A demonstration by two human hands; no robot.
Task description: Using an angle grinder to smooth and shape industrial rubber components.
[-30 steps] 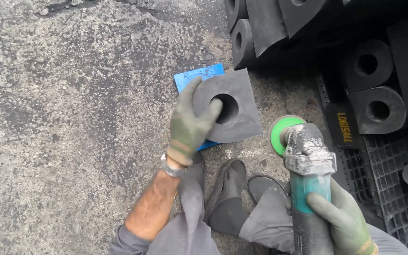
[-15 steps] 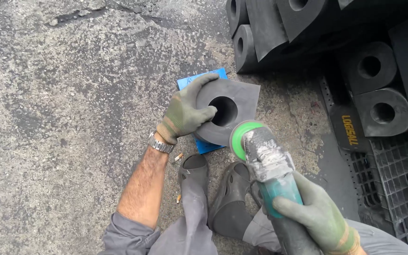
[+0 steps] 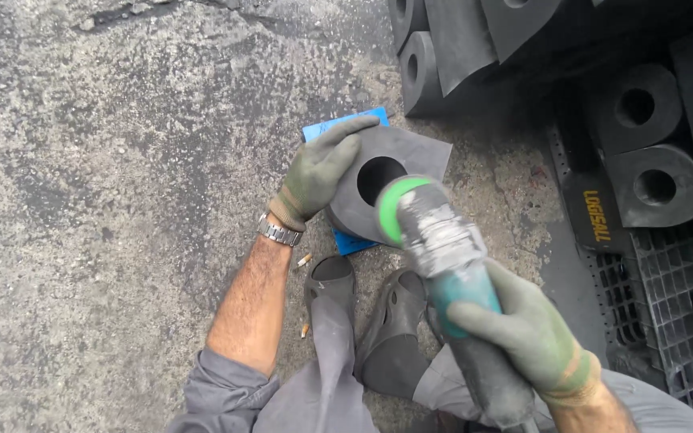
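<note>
My left hand (image 3: 320, 172), in a green glove, grips the left edge of a dark grey rubber block (image 3: 411, 156) with a round hole through it. The block rests on a blue pad (image 3: 326, 128) on the concrete ground. My right hand (image 3: 527, 329), gloved too, holds the teal body of an angle grinder (image 3: 443, 252). The grinder's green disc (image 3: 391, 208) sits at the lower right edge of the block, beside the hole. My two grey clogs (image 3: 362, 301) are planted just below the block.
Several similar black rubber blocks with holes (image 3: 643, 152) are stacked at the upper right, some on a black plastic pallet (image 3: 675, 297). Two cigarette butts (image 3: 304, 261) lie near my left foot. Rough concrete (image 3: 106, 200) spreads to the left.
The grinder has moved left and up from beside the block until its disc meets the block's lower right edge. My left hand has kept its hold on the block's left side.
</note>
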